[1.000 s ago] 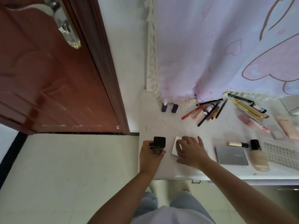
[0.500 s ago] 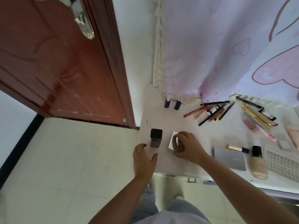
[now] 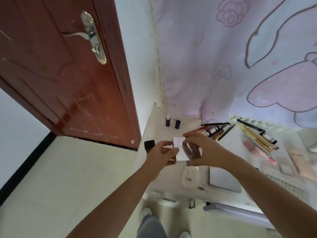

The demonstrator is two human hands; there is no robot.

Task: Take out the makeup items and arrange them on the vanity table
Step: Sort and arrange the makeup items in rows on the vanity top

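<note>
A small white square compact (image 3: 179, 149) is held above the vanity table (image 3: 229, 146) near its left end. My left hand (image 3: 162, 154) pinches its left side and my right hand (image 3: 205, 152) grips its right side. It looks opened, with a shiny inner face toward me. A black-capped bottle (image 3: 149, 145) stands just left of my left hand, apart from it. A white oval puff (image 3: 189, 177) lies on the table under the compact.
Two small dark bottles (image 3: 172, 122) stand at the back by the pink curtain (image 3: 223, 66). Several pencils and tubes (image 3: 215, 129) lie fanned out, with gold pencils (image 3: 257, 137) further right. A grey palette (image 3: 223, 179) lies near the front edge. A red door (image 3: 68, 74) is left.
My left hand set down and let go of the black-capped bottle. My right hand lifted the white compact off the table, and my left hand took hold of it too.
</note>
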